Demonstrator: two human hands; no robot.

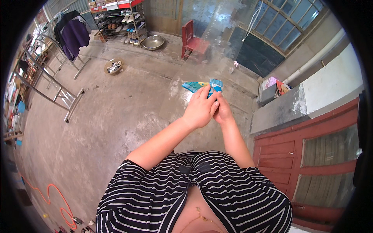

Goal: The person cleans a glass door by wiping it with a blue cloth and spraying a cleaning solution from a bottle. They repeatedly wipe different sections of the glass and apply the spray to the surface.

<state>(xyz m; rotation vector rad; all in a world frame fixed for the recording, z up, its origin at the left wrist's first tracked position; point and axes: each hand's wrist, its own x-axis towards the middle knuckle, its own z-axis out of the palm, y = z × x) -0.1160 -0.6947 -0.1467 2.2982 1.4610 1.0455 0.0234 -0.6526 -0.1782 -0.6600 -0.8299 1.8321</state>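
Observation:
A patterned cloth [216, 85] in blue, green, yellow and white lies spread beneath my fingers. My left hand [199, 108] is laid over it with the fingers stretched forward. Against it on the right, my right hand [223, 108] also has its fingertips at the cloth, and the two hands touch or overlap at the thumbs. The cloth's lower part is hidden under my hands. Around it is a see-through sheet [172, 100], glass or plastic, with whitish smears and droplets. I cannot tell how the sheet is supported.
Ahead stand a red wooden chair [195, 43], a metal basin [153, 42] and a shoe rack [128, 26]. Another basin [114, 67] holds small items. Metal racks [55, 102] stand left, one with a purple jacket [74, 36]. A red door [276, 154] is right; an orange hose [58, 192] lies lower left.

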